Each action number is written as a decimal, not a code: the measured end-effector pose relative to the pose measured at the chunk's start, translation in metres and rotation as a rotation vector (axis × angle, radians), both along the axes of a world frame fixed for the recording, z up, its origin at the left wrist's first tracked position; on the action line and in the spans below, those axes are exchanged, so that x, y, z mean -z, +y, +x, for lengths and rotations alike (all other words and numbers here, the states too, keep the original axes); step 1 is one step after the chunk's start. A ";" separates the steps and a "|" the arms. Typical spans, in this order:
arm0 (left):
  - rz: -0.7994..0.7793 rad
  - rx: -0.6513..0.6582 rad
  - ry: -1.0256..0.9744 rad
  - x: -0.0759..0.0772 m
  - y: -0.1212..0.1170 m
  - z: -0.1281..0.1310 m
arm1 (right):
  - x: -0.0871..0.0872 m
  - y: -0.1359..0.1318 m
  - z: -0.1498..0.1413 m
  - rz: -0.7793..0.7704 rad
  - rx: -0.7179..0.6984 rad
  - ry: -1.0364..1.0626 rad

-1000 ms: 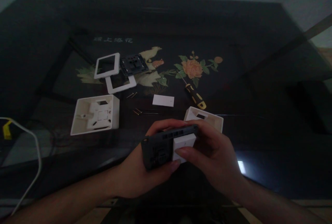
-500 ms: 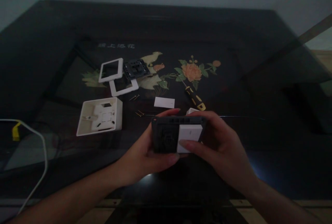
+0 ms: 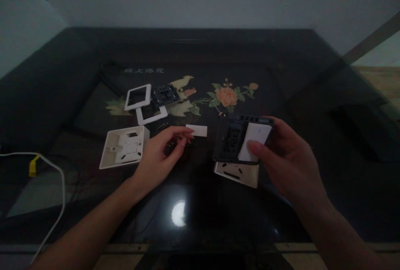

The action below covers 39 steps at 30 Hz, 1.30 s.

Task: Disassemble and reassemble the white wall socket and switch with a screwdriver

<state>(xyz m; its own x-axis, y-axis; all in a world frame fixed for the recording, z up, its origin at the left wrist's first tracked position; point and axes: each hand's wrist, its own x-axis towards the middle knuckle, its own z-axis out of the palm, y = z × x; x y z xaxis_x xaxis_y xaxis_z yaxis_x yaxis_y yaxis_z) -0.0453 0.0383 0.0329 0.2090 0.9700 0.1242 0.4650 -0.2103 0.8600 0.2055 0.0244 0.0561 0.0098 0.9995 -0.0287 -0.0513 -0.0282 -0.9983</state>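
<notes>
My right hand (image 3: 287, 161) grips a dark switch frame (image 3: 229, 141), its thumb pressed on the white rocker (image 3: 254, 138) that covers the frame's right half. The left half of the frame shows bare dark mechanism. Below the frame, a white wall box (image 3: 234, 174) is partly hidden by it. My left hand (image 3: 164, 145) is open, with fingertips over the left edge of a loose white rocker (image 3: 200, 131) on the table; whether they touch it I cannot tell.
A second white wall box (image 3: 125, 147) sits open side up at left. Behind it lie white cover frames (image 3: 139, 97) and another dark switch frame (image 3: 165, 95). Small screws (image 3: 162, 126) lie near my left hand. A white cable (image 3: 61, 178) with a yellow tag runs along the left.
My left hand has let go of the dark switch frame and moved left and up to the loose rocker. My right hand has shifted right with the frame. The view has tilted up slightly.
</notes>
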 end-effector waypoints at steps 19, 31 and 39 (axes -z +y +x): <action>0.263 0.115 0.720 0.028 0.036 0.015 | 0.007 -0.010 0.017 -0.402 -0.197 0.476; 0.277 0.164 0.666 0.029 0.034 0.006 | 0.010 -0.015 0.006 -0.524 0.001 0.574; 0.251 0.165 0.649 0.029 0.033 0.005 | 0.009 -0.018 0.004 -0.451 0.172 0.461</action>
<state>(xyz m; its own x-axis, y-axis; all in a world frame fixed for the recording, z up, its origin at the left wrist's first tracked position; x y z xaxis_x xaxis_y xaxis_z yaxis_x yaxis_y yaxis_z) -0.0406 0.0711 0.0036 0.4581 0.8778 0.1400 0.8117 -0.4773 0.3366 0.2097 0.0065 0.0468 0.0545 0.8738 -0.4832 -0.5112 -0.3913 -0.7652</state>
